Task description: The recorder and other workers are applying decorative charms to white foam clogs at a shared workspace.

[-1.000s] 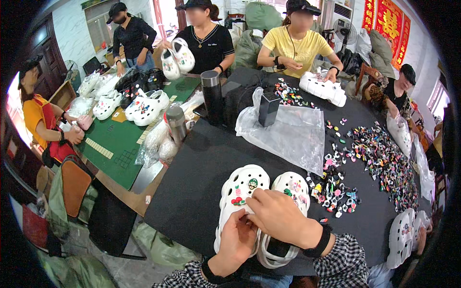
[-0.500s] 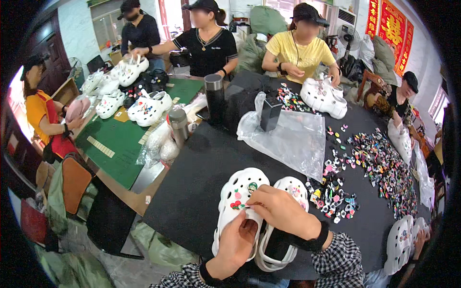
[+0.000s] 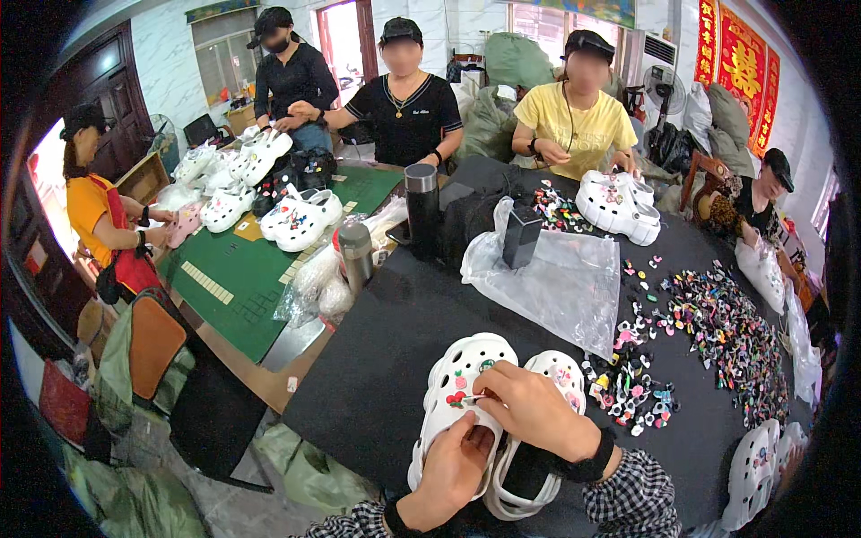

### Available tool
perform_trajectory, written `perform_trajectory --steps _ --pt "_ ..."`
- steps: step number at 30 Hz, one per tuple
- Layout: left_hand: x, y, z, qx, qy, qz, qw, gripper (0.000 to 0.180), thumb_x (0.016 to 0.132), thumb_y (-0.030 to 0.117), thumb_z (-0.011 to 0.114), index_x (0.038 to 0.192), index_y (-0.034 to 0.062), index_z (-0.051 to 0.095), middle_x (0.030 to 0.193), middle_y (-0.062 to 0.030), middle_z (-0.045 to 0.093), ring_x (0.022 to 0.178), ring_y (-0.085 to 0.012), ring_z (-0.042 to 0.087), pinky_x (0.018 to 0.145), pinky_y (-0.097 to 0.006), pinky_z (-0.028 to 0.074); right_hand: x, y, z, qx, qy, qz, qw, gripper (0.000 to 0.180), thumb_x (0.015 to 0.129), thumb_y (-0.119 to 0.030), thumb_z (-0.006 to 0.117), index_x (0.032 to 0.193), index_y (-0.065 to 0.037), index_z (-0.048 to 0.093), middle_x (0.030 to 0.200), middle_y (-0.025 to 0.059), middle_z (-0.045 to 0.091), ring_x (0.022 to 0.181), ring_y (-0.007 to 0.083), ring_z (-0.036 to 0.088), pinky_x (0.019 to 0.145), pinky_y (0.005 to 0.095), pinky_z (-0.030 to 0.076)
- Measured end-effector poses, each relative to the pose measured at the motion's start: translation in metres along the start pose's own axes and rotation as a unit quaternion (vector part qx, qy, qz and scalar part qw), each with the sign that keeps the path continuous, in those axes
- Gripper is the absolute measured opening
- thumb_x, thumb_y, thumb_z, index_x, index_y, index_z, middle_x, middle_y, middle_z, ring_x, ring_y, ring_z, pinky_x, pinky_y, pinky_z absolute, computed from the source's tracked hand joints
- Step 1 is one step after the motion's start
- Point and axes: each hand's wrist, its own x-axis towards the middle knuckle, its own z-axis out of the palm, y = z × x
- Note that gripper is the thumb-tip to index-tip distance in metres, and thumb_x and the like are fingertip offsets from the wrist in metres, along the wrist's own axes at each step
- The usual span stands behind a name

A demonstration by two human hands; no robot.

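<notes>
Small charm [image 3: 471,401], mostly hidden, is pinched by the right hand [image 3: 540,408], thumb and fingers pretty much closed, right at the top of a white clog [image 3: 436,429]; that clog is gripped at its opening by the left hand [image 3: 451,468], half curled, thumb laid up top, other fingers mostly out of sight; a second white clog [image 3: 549,365] is parked just beside it, partly covered by the right hand, both at the near edge of the black table [image 3: 377,359]; loose charms [image 3: 731,327] are heaped toward the right edge, and a clear bag [image 3: 569,282] is spread nearer the far edge; as for writing, big gold characters can be seen on the red banners [image 3: 743,67], plus pale lettering on a yellow shirt [image 3: 574,125].
</notes>
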Motion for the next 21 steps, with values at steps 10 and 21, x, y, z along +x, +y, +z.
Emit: perform_trajectory --steps 10,21 --pt "0.018 -0.004 -0.014 -0.042 -0.009 -0.045 0.998 0.014 0.095 0.010 0.051 0.107 0.0025 0.053 0.097 -0.0070 0.056 0.088 -0.0187 0.053 0.087 -0.033 0.044 0.004 -0.001 0.007 -0.054 0.008 0.018 0.998 0.013 0.084 -0.015 0.061 0.095 -0.008 0.060 0.086 0.0111 0.058 0.075 0.0323 0.062 0.063 0.0413 0.050" --pt "-0.008 0.008 -0.003 -0.002 -0.086 -0.039 0.996 0.015 0.097 0.013 0.046 0.101 0.0033 0.056 0.096 -0.0068 0.056 0.093 -0.0177 0.053 0.089 -0.034 0.043 0.006 -0.013 0.005 -0.099 -0.021 0.007 0.995 0.015 0.081 -0.014 0.061 0.095 -0.013 0.066 0.086 0.0058 0.059 0.074 0.0263 0.063 0.060 0.0356 0.052"
